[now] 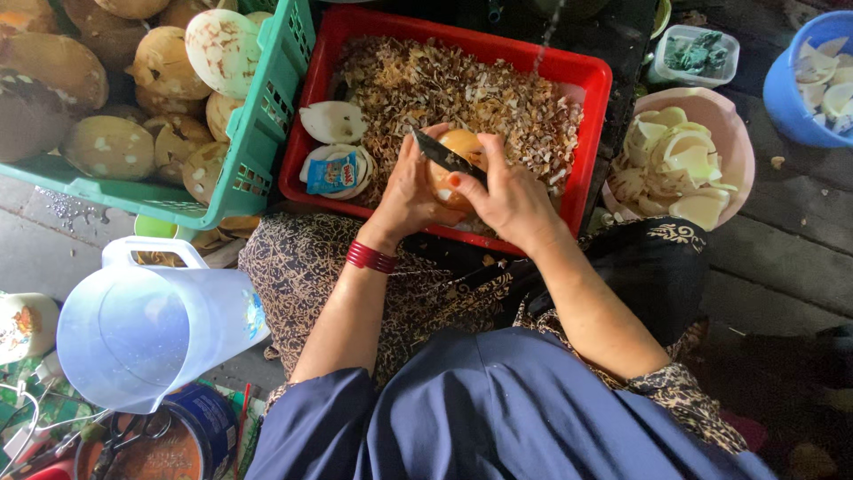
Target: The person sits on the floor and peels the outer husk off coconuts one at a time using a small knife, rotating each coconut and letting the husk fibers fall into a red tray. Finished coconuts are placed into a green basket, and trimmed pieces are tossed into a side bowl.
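- Round tan peeled coconut kernel [461, 151] sits over the red plastic crate [593, 89], at 12 o'clock.
- Left hand [404, 191] is closed around the kernel.
- Right hand [511, 200] grips a dark-bladed knife [444, 157]; peeling seems underway, and the next cut needs the kernel turned.

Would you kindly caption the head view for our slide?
Left hand cradles a brown coconut piece while right hand works a dark knife over a red crate.
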